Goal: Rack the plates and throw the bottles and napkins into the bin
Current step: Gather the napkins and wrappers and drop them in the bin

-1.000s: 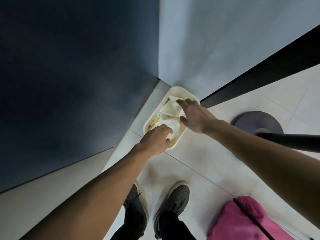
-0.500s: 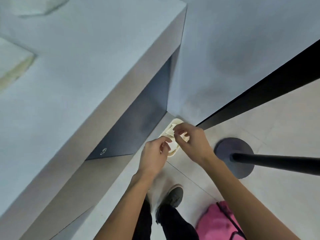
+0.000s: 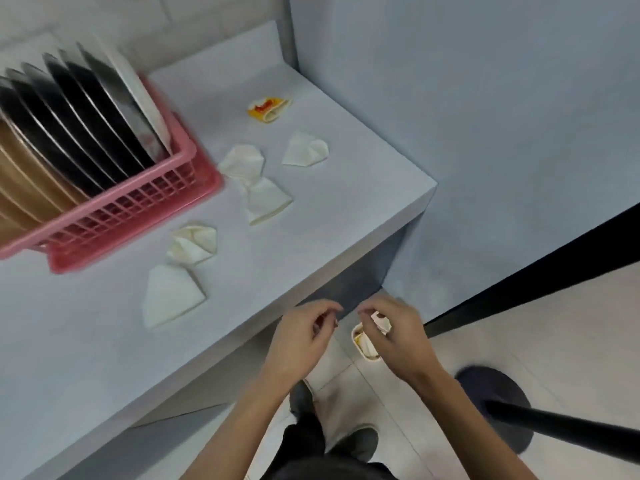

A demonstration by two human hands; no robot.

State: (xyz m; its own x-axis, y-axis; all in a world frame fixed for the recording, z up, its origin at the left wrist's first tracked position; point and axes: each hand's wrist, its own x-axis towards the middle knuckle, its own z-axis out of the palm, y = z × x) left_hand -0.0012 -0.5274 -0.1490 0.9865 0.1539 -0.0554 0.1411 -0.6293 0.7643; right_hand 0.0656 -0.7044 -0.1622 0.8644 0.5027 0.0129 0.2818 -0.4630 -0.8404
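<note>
Loosely curled, the left hand (image 3: 304, 337) holds nothing, its fingers bent with a narrow gap to the thumb. The right hand (image 3: 394, 336) is curled the same way just beside it. A scrap of white shows at its fingertips, and I cannot tell whether it is pinched there or lies in the bin (image 3: 356, 337) beneath. That bin, a small cream tub on the floor (image 3: 519, 334) just below the counter's edge, is partly hidden by the right hand. It already has crumpled paper in it.

By my reckoning the task is well along but not done. The plates (image 3: 69, 116) stand on edge in the pink rack (image 3: 138, 206), dark ones, tan ones and a white one at the end, so the racking looks finished. No bottles are in view. Several napkins (image 3: 173, 296) are left on the counter (image 3: 329, 220), scattered between the rack and the far corner. A yellow wrapper (image 3: 268, 107) lies farthest from the hands. The napkins are pale, soft and loosely folded or twisted, light enough to gather a few at a time.
</note>
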